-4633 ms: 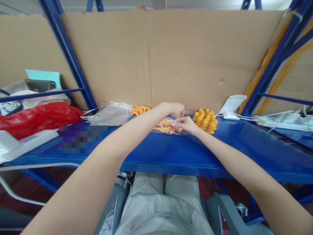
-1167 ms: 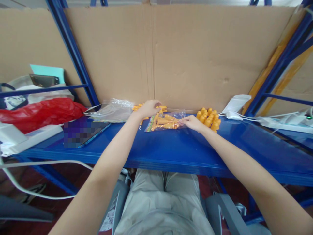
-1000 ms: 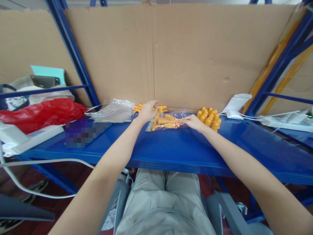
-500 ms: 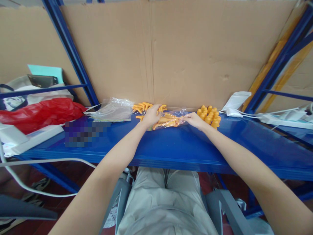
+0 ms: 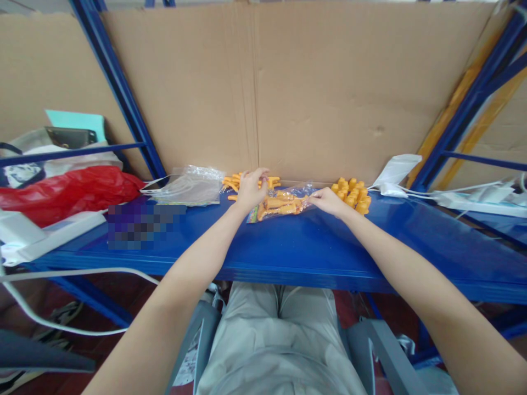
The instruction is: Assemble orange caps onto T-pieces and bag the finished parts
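Observation:
A clear plastic bag with several orange plastic parts inside lies on the blue shelf. My right hand pinches the bag's right end. My left hand hovers at the bag's left end, over a loose pile of orange T-shaped parts, with its fingers curled as if pinching one; what it holds is hidden. A cluster of orange cap-shaped parts stands just right of my right hand.
Empty clear bags lie left of the pile, beside a red bag and white items. A white pouch and white cables sit to the right. A cardboard sheet backs the shelf, between blue posts.
My left hand went from the bag's left edge back to the loose orange parts and curled its fingers there. My right hand has kept its pinch on the bag, which shifted slightly.

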Available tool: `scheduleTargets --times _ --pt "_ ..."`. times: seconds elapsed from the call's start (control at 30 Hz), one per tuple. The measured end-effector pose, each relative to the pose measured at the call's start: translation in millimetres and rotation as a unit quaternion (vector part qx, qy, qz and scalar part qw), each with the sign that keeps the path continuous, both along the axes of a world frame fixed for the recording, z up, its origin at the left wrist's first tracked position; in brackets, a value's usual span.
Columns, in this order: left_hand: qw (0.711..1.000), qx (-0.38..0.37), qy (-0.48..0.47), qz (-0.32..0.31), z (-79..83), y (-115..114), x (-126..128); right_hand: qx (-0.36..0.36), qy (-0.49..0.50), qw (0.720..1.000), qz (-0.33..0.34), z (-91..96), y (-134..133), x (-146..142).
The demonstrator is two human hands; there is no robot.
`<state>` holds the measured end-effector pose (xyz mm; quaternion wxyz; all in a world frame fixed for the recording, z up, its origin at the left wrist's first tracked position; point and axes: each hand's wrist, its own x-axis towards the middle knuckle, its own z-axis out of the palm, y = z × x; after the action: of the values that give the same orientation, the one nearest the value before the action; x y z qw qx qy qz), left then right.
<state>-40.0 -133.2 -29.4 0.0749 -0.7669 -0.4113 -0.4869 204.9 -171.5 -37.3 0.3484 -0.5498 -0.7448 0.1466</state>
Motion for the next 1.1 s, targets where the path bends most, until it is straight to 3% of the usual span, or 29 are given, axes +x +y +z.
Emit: scheduleTargets --times 0.13,0.37,0.5,0.67,0.77,0.9,1.0,1.1 --pt "0.999 0.015 -0.017 0.027 9.7 -8 -3 -0.011 -0.092 0.993 -0.068 3.3 1 8" --pt "0.996 0.029 -0.076 0.022 15.1 -8 -9 0.109 -0.236 0.937 -0.232 11.5 -10 16" --pt "0.994 0.019 -0.107 -0.002 16.6 -10 -10 0.068 -0.148 0.955 -0.249 18.9 -14 12" --pt "0.980 -0.013 -0.190 -0.050 19.5 -10 -8 -0.094 0.010 0.985 -0.142 12.7 -16 3" --pt "0.942 -0.076 -0.314 -0.090 20.5 -5 -5 -0.118 0.033 0.986 -0.111 5.6 -16 1" --pt "0.855 -0.216 -0.458 -0.112 18.8 4 -7 -0.118 0.018 0.986 -0.116 1.9 -16 -1" --pt "0.802 -0.347 -0.473 -0.111 14.3 12 -9 -0.126 0.013 0.984 -0.124 1.2 -15 -4" --pt "0.794 -0.420 -0.431 -0.083 10.2 22 -9 -0.135 0.050 0.981 -0.127 -0.8 -14 -6"
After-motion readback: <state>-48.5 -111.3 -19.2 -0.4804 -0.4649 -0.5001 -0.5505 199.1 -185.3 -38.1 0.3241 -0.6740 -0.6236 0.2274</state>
